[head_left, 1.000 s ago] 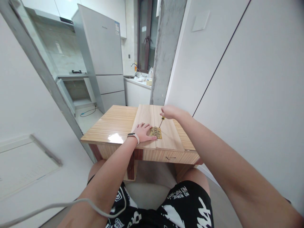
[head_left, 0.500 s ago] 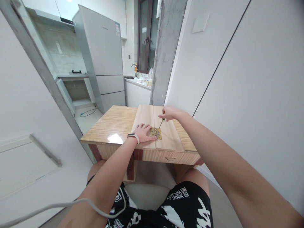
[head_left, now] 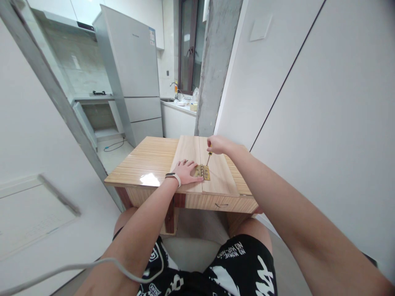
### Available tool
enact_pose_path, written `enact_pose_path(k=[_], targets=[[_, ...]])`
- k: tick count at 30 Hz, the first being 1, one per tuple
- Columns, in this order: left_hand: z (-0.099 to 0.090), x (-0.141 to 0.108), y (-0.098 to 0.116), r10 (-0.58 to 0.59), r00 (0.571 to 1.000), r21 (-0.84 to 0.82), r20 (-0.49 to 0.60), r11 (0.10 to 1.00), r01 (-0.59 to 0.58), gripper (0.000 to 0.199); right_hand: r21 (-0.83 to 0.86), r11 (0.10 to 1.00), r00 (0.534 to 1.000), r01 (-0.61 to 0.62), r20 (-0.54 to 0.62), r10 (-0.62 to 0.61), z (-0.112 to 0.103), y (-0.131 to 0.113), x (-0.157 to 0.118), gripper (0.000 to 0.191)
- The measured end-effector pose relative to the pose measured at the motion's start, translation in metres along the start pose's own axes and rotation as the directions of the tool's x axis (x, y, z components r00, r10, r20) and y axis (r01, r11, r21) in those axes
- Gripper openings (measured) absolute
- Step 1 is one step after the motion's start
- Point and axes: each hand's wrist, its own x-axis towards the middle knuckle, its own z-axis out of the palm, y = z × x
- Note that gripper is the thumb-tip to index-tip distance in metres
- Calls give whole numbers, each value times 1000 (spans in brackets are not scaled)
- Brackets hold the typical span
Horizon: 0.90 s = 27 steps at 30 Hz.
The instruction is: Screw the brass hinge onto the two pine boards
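Note:
A brass-coloured hinge lies flat across the seam between two pale wooden boards. My left hand is spread on the left board, its fingertips and thumb touching the hinge's left side and lower edge. My right hand is closed around the handle of a screwdriver. The screwdriver leans slightly, its thin shaft pointing down with the tip at the upper right part of the hinge. Whether a screw sits under the tip is too small to tell.
The boards rest on a wooden desk with a drawer at its front. A white wall stands close on the right. Behind the desk are a fridge and a sink counter. A grey cable crosses my left forearm.
My right hand has turned on the screwdriver handle; the fingers are now curled in, where the index finger pointed outward before. The screwdriver stands a bit more upright. My left hand stays put.

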Motion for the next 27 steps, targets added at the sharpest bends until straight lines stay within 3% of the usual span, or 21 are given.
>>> enact_pose_path(k=[7, 12, 19, 27], targets=[[1, 1, -2, 16, 1000, -1, -10, 1000, -16, 101, -2, 1000, 995, -9, 98, 9, -9, -9, -3, 36], [1, 1, -2, 20, 1000, -3, -15, 1000, -20, 100, 20, 993, 990, -119, 81, 117, -5, -8, 0, 62], [3, 1, -4, 19, 1000, 1, -15, 1000, -19, 100, -17, 1000, 999, -5, 45, 6, -3, -5, 1, 31], [7, 1, -7, 22, 1000, -3, -16, 1000, -22, 101, -44, 999, 991, 1, 131, 5, -16, -13, -5, 30]])
